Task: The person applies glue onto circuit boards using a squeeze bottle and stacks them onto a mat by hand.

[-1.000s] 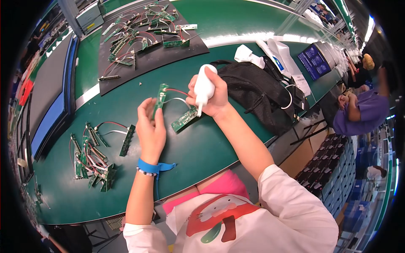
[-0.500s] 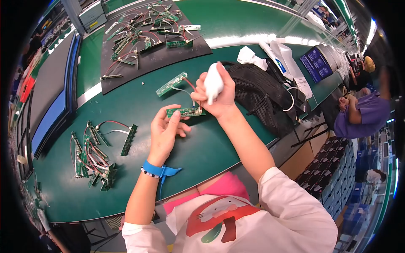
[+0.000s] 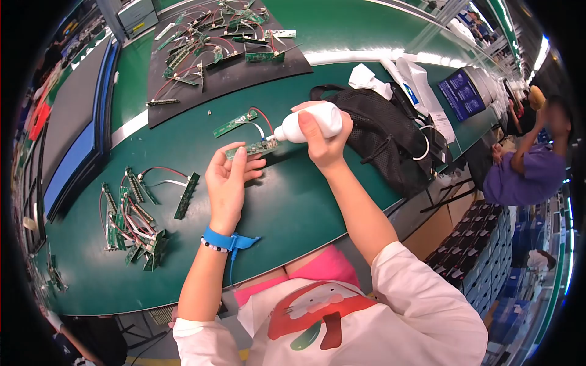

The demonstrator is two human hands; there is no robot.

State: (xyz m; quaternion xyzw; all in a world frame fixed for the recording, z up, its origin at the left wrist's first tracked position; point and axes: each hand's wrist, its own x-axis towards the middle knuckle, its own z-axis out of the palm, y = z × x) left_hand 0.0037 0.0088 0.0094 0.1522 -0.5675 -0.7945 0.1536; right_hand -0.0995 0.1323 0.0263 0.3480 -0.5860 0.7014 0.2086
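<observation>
Between the fingers and thumb of my left hand is a small green circuit board, its connector end pointing right. Red and white wires link it to a second green circuit board lying just beyond. My right hand is wrapped round a white squeeze bottle, tilted on its side. The bottle's nozzle points left, at the right end of the held board by the wires; whether the tip touches cannot be made out. A blue wrist strap is on my left wrist.
Several wired boards lie in a pile at the left of the green table. More cover a black mat at the back. A black mesh bag sits close to my right hand. A person in purple is at the right.
My right hand has turned the bottle from upright-held to sideways, bringing its nozzle to the board's right end. My left hand and the boards have shifted slightly left and away from me.
</observation>
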